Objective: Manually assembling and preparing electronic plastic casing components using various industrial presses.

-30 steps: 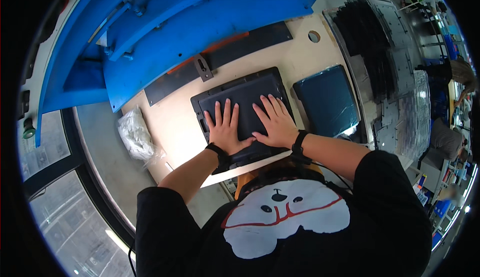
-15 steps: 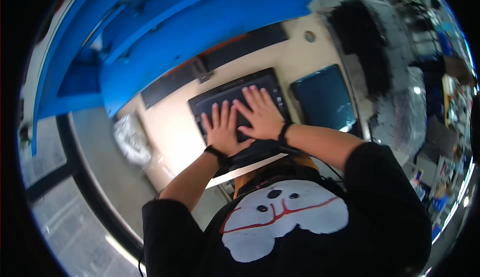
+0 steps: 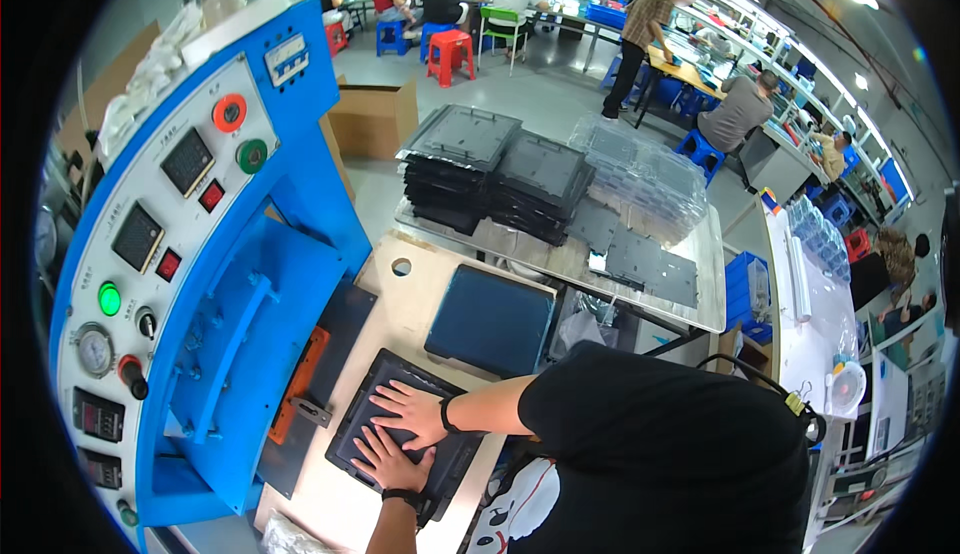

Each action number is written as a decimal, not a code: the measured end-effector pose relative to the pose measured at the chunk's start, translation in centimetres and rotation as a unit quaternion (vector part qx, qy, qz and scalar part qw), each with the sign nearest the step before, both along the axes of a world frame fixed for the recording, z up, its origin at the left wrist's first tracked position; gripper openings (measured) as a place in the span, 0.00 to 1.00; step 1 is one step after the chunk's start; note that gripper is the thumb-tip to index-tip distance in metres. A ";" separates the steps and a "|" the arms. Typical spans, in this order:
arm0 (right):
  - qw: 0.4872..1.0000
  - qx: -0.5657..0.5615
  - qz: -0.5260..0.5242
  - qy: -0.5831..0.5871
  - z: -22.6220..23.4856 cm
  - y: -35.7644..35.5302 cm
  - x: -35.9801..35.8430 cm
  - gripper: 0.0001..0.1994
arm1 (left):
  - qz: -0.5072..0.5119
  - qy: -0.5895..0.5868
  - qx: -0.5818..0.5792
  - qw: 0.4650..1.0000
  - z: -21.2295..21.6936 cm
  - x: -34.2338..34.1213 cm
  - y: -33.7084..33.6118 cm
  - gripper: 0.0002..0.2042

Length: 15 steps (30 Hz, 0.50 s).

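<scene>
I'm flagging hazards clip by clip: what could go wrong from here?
The bare left hand and right hand rest on the black panel and might smudge it. The dark blue panel lies near the right forearm, which could nudge it. The piled black plates might slide if knocked.

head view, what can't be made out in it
All in the head view:
Black panel: partly hidden under the left hand and right hand.
Crumpled plastic bag: cut off by the lower edge.
Round gauge: its reading is too small to tell.
</scene>
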State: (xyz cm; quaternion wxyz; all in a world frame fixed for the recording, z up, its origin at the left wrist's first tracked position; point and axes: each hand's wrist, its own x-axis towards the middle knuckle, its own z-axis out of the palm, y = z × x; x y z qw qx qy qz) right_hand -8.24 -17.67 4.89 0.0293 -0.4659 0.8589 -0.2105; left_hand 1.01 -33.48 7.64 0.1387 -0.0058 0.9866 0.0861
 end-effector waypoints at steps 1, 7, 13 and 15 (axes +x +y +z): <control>1.000 -0.004 -0.005 0.005 -0.3 -0.2 0.2 0.39 | -0.005 0.005 -0.004 1.000 0.2 0.3 -0.2 0.60; 0.982 -0.005 -0.161 -0.096 3.2 2.1 2.1 0.34 | 0.099 0.164 0.318 0.929 -0.1 2.3 -5.4 0.29; 0.891 0.000 -0.325 -0.318 6.7 6.3 3.8 0.22 | 0.323 0.089 0.485 0.808 -0.5 12.8 -5.8 0.19; 0.888 0.031 -0.286 -0.359 6.5 7.0 3.0 0.20 | 0.237 0.015 0.460 0.856 0.5 12.1 -4.1 0.21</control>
